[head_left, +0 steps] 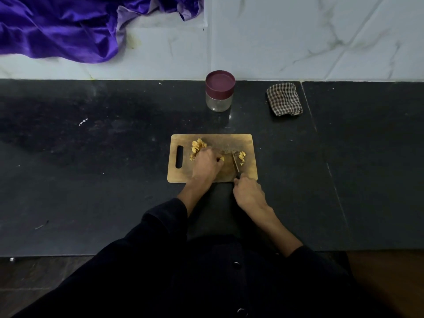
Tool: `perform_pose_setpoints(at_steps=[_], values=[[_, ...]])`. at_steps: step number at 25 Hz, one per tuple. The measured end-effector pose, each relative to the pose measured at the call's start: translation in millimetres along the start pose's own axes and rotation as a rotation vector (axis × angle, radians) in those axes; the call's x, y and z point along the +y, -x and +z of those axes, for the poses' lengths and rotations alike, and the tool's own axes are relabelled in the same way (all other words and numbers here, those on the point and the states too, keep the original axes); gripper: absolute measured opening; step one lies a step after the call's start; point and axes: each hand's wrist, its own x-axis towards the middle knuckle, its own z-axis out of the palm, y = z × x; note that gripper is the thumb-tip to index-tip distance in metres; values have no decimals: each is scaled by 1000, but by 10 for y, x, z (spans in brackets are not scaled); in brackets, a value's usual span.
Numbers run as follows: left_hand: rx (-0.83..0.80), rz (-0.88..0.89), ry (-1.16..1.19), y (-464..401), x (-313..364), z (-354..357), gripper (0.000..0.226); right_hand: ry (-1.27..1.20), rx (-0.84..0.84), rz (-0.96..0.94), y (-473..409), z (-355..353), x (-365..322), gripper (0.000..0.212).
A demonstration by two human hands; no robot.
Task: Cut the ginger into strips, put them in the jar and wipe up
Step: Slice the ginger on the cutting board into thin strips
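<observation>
Inspection at the cutting stage: I am gripping the knife [235, 163] handle in my right hand [247, 193], fingers curled round it, blade lying over the cutting board [181, 175]. My left hand [206, 162] is pinning a piece of ginger [222, 159] against the board, fingertips curled onto it. Cut ginger is sitting in two heaps on the board, the larger pile [197, 145] beyond my left hand, the smaller pile [241, 155] just right of the blade. The jar [219, 91] is standing well behind the board on the bench [91, 180], maroon lid on; the checked cloth [284, 99] is lying to its right (not yet in use). Recommendation: I am judging that thin, even strokes, with left fingertips tucked back from the edge, are giving the cleanest strips
</observation>
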Motion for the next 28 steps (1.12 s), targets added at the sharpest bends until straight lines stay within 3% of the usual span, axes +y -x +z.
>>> perform_pose_setpoints(at_steps=[6, 15, 28], values=[[6, -45, 41, -37, -44, 28, 33, -65, 5, -56, 21, -10, -15, 21], [10, 65, -7, -71, -125, 76, 16, -69, -30, -88, 16, 62, -90, 20], [46, 92, -20, -82, -135, 99, 12, 28, -133, 11, 61, 96, -78, 28]])
